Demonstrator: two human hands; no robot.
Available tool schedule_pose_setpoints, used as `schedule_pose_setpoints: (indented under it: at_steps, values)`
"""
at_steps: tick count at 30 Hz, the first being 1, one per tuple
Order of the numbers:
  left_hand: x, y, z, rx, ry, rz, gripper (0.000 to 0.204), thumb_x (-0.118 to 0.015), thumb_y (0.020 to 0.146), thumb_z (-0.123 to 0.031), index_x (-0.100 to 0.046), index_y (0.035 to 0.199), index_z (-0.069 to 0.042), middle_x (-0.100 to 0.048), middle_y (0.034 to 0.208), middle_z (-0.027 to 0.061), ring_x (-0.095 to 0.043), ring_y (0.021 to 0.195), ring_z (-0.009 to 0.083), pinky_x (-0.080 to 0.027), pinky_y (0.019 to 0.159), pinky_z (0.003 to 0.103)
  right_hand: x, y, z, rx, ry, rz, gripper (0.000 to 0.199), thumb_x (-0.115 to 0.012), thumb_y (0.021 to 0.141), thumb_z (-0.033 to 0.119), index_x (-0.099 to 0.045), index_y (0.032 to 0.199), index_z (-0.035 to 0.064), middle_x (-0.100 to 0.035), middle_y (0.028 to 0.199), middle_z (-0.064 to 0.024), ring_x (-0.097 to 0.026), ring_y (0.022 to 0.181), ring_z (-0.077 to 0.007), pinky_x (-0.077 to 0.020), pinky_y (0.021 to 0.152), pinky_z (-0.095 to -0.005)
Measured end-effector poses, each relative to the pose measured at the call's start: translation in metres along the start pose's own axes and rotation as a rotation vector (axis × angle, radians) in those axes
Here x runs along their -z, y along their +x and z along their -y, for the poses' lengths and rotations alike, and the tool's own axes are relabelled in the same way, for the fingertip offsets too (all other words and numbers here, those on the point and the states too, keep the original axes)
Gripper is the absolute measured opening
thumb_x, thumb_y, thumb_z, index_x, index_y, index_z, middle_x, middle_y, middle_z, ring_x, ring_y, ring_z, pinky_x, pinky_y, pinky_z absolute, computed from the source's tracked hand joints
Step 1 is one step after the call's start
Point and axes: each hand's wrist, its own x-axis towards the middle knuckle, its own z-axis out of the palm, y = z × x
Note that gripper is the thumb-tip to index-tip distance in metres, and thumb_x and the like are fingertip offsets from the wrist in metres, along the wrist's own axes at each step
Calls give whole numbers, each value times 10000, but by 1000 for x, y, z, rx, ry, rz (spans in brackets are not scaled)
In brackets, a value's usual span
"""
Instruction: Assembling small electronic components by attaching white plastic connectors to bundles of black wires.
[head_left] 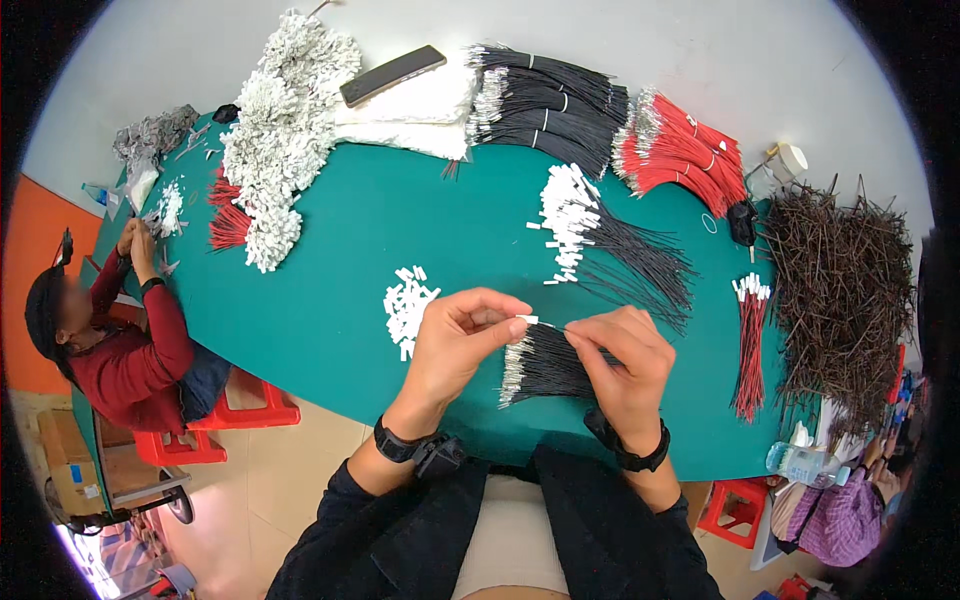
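Between thumb and forefinger, my left hand [446, 350] pinches a small white connector housing [530, 319]. My right hand [630, 362] is closed in a pinch on a thin black wire [553, 326], whose tip is at or just inside the housing; how far in is too small to tell. Under and between both hands lies a stack of black wires with metal terminals [548, 365]. Beside my left hand is a loose heap of white housings [408, 310]. Beyond my right hand, black wires with white housings on their ends [572, 215] are spread out.
The green table [330, 290] holds bundled black wires [550, 100] and red wires [685, 150] along the wall. Red wires with white ends [750, 345] and a dark brown tangled heap [840, 290] lie right. A white heap [285, 130] stands far left, near a seated person [135, 350].
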Motion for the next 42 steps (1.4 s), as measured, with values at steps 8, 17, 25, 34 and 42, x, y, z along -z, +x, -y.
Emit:
schedule_pose_setpoints:
  at_steps: [8,17,25,34,42]
  values:
    - [2,1,2,-8,41,69,146,-742,908,25,-740,1053,31,-758,958,74,-701,873,97,-559,818,232,-1,-1,-5,57,4,10,161,-814,755,7,-751,892,62,-730,828,-44,-655,719,-214,-439,666,-337]
    - [4,0,2,13,64,97,122,-754,894,32,-752,1015,27,-756,956,74,-697,851,98,-561,800,241,-2,-2,-6,39,25,43,146,-802,770,20,-752,896,76,-740,850,-42,-690,760,-207,-460,687,-338]
    - [-1,-2,3,46,71,62,107,-729,879,85,-739,976,43,-716,919,75,-674,812,121,-557,771,260,-6,-2,-8,27,68,62,133,-804,778,33,-755,893,77,-735,831,-49,-686,738,-215,-467,697,-336]
    - [4,-2,1,120,118,78,119,-749,883,37,-747,1002,27,-744,970,85,-691,861,120,-559,795,262,-6,-2,-8,50,45,87,106,-805,785,47,-750,874,67,-725,824,-65,-675,733,-238,-466,678,-359]
    - [55,1,-25,-306,1264,-4,144,-822,713,-44,-765,844,-61,-692,910,109,-616,927,332,-507,839,410,4,16,-61,139,-346,72,130,-784,763,64,-718,865,19,-702,924,-105,-644,903,-319,-498,784,-464]
